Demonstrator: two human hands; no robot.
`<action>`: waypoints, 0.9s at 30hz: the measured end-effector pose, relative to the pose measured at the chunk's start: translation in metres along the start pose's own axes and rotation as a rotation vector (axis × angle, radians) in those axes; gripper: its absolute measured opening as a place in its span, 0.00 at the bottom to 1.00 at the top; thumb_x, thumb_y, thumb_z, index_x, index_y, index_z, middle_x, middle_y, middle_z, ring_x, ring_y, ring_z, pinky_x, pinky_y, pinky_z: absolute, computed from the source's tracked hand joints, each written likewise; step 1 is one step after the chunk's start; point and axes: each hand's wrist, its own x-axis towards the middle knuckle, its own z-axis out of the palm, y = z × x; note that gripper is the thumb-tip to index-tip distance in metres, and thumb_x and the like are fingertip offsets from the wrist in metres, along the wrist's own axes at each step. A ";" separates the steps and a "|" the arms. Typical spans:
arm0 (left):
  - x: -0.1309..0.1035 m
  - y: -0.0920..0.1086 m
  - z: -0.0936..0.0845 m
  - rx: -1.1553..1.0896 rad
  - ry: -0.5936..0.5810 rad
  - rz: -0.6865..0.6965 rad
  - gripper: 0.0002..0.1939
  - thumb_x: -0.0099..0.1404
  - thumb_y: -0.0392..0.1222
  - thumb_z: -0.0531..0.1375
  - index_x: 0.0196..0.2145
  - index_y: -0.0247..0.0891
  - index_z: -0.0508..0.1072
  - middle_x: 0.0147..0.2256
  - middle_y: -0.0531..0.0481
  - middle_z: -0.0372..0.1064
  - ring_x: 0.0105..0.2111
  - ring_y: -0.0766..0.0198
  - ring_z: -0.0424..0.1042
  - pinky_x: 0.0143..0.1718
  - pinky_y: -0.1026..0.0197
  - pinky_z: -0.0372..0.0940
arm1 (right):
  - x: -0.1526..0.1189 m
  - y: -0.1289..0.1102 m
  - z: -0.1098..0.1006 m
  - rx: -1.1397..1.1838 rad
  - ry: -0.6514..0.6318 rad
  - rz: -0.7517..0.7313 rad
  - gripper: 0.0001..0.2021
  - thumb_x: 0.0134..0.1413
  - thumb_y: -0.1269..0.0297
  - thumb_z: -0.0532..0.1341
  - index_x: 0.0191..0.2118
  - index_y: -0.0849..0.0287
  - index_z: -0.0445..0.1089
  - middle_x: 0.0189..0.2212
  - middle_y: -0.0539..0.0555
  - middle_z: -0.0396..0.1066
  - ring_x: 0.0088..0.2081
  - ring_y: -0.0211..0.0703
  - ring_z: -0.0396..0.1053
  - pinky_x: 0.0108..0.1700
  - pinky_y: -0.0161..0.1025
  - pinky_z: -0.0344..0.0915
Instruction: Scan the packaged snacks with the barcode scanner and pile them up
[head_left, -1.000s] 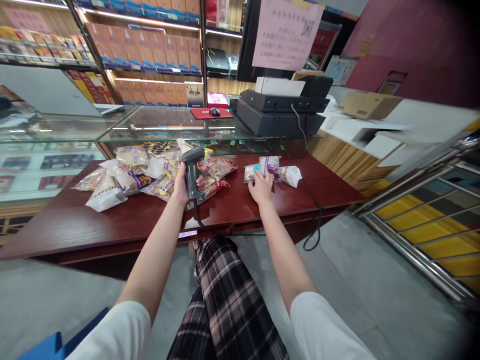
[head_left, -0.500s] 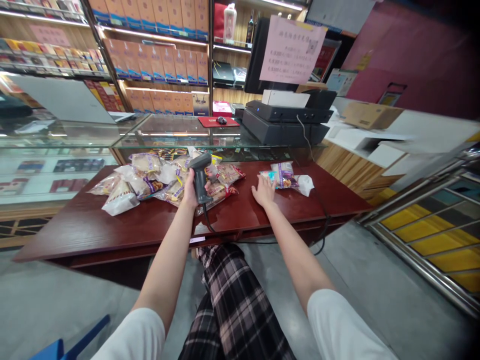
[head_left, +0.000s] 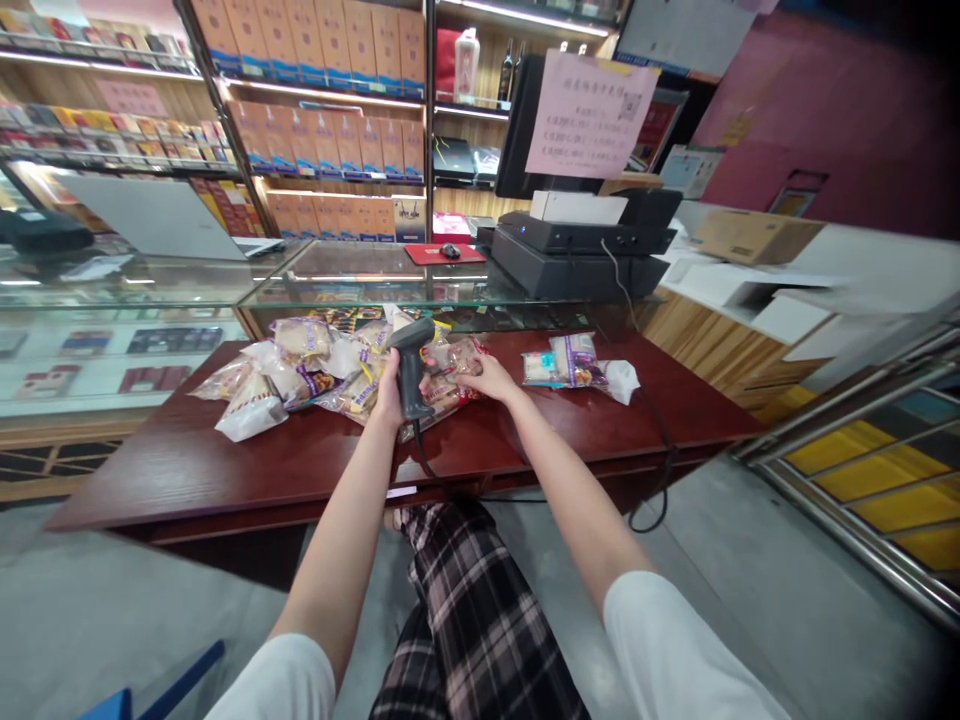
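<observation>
My left hand [head_left: 390, 392] is wrapped round the grip of a dark grey barcode scanner [head_left: 412, 378], held upright above the snack packets with its cable trailing down. My right hand [head_left: 491, 379] grips the right end of a clear, red-marked snack packet [head_left: 462, 354], fingers bent over its edge. Beneath and left of the scanner lie several more plastic packets [head_left: 352, 392], partly hidden by it. Farther left is a pile of packets [head_left: 301, 340] with a white bag [head_left: 251, 410] in front. To the right, purple-and-clear packets [head_left: 573, 358] rest beside a crumpled white wrapper [head_left: 622, 381].
The packets lie on a dark red wooden desk [head_left: 180, 465]. Behind it runs a glass display counter [head_left: 337, 265] with a mouse [head_left: 450, 251] and a monitor [head_left: 517, 140]. A black cable [head_left: 664, 470] hangs over the desk's right front edge.
My right hand has moved left from the packets on the right to the red-marked packet by the scanner and taken hold of it. My left hand still holds the scanner.
</observation>
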 end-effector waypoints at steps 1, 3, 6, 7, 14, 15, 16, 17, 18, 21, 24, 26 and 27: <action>0.000 0.000 0.000 0.000 0.003 0.001 0.32 0.65 0.67 0.53 0.46 0.34 0.73 0.26 0.49 0.71 0.15 0.71 0.63 0.14 0.67 0.58 | -0.002 0.006 -0.002 0.039 0.029 -0.019 0.37 0.38 0.47 0.71 0.56 0.58 0.70 0.60 0.64 0.63 0.61 0.60 0.62 0.64 0.53 0.56; 0.000 0.000 0.000 0.007 0.004 -0.011 0.32 0.64 0.67 0.53 0.46 0.34 0.73 0.26 0.49 0.71 0.15 0.71 0.62 0.15 0.67 0.58 | -0.006 0.021 -0.005 0.212 0.079 -0.046 0.32 0.36 0.51 0.72 0.51 0.57 0.72 0.57 0.61 0.65 0.59 0.56 0.64 0.64 0.51 0.57; -0.001 -0.001 0.002 0.045 -0.015 -0.056 0.32 0.65 0.67 0.53 0.45 0.33 0.73 0.24 0.50 0.69 0.15 0.70 0.63 0.15 0.67 0.59 | -0.013 0.047 -0.010 0.694 0.124 0.015 0.23 0.42 0.53 0.68 0.46 0.53 0.71 0.49 0.55 0.72 0.54 0.49 0.69 0.59 0.51 0.63; -0.001 -0.002 0.003 0.065 -0.024 -0.077 0.32 0.65 0.67 0.53 0.45 0.33 0.74 0.23 0.50 0.69 0.15 0.70 0.63 0.16 0.67 0.59 | -0.015 0.054 -0.013 0.858 0.154 0.059 0.20 0.45 0.53 0.65 0.45 0.52 0.70 0.47 0.52 0.73 0.52 0.47 0.71 0.57 0.52 0.66; -0.005 -0.001 0.007 0.262 -0.068 -0.283 0.38 0.65 0.71 0.47 0.40 0.30 0.75 0.15 0.52 0.61 0.12 0.66 0.62 0.12 0.66 0.56 | -0.029 0.060 -0.029 1.393 0.210 0.194 0.10 0.52 0.56 0.57 0.39 0.52 0.67 0.35 0.51 0.78 0.42 0.46 0.77 0.52 0.49 0.70; -0.006 -0.001 0.007 0.273 -0.063 -0.277 0.38 0.65 0.71 0.46 0.39 0.31 0.75 0.14 0.52 0.61 0.12 0.66 0.62 0.12 0.66 0.55 | -0.031 0.056 -0.030 1.426 0.155 0.189 0.10 0.51 0.58 0.57 0.39 0.53 0.67 0.36 0.52 0.79 0.42 0.48 0.77 0.52 0.50 0.70; -0.006 -0.001 0.008 0.285 -0.065 -0.271 0.38 0.65 0.71 0.46 0.38 0.31 0.75 0.14 0.51 0.61 0.12 0.67 0.62 0.12 0.67 0.55 | -0.033 0.052 -0.031 1.450 0.107 0.189 0.11 0.50 0.59 0.57 0.40 0.54 0.67 0.36 0.54 0.79 0.43 0.50 0.77 0.53 0.52 0.69; -0.006 0.000 0.008 0.300 -0.074 -0.267 0.38 0.65 0.71 0.45 0.37 0.31 0.75 0.14 0.51 0.61 0.12 0.67 0.62 0.12 0.67 0.55 | -0.034 0.048 -0.032 1.465 0.074 0.194 0.11 0.50 0.61 0.57 0.41 0.55 0.67 0.37 0.54 0.79 0.43 0.50 0.77 0.53 0.52 0.69; -0.007 0.000 0.009 0.320 -0.089 -0.266 0.38 0.66 0.71 0.45 0.36 0.31 0.75 0.14 0.51 0.61 0.12 0.67 0.61 0.12 0.67 0.55 | -0.036 0.045 -0.032 1.472 0.055 0.200 0.12 0.49 0.63 0.57 0.41 0.55 0.68 0.37 0.54 0.79 0.43 0.50 0.77 0.54 0.53 0.68; -0.009 -0.001 0.011 0.393 -0.157 -0.291 0.39 0.66 0.71 0.44 0.35 0.31 0.75 0.14 0.49 0.61 0.13 0.67 0.61 0.13 0.67 0.54 | -0.039 0.040 -0.032 1.467 0.031 0.195 0.12 0.48 0.66 0.56 0.41 0.55 0.69 0.37 0.53 0.80 0.45 0.49 0.77 0.57 0.53 0.66; -0.011 -0.002 0.013 0.479 -0.234 -0.302 0.39 0.65 0.72 0.46 0.39 0.30 0.76 0.15 0.49 0.63 0.13 0.67 0.60 0.14 0.66 0.55 | -0.039 0.038 -0.031 1.472 0.014 0.173 0.11 0.48 0.69 0.55 0.38 0.53 0.69 0.37 0.50 0.80 0.46 0.47 0.77 0.60 0.52 0.64; -0.012 -0.002 0.013 0.531 -0.276 -0.288 0.39 0.64 0.72 0.47 0.42 0.29 0.76 0.15 0.48 0.65 0.14 0.67 0.61 0.15 0.66 0.56 | -0.038 0.039 -0.030 1.482 0.006 0.165 0.10 0.48 0.69 0.55 0.37 0.53 0.69 0.38 0.49 0.80 0.46 0.45 0.76 0.61 0.51 0.63; -0.012 -0.003 0.013 0.551 -0.288 -0.281 0.39 0.64 0.72 0.48 0.42 0.29 0.76 0.16 0.48 0.65 0.14 0.67 0.61 0.15 0.66 0.57 | -0.038 0.039 -0.030 1.488 0.004 0.160 0.10 0.48 0.69 0.56 0.37 0.53 0.69 0.38 0.49 0.80 0.47 0.45 0.76 0.62 0.51 0.62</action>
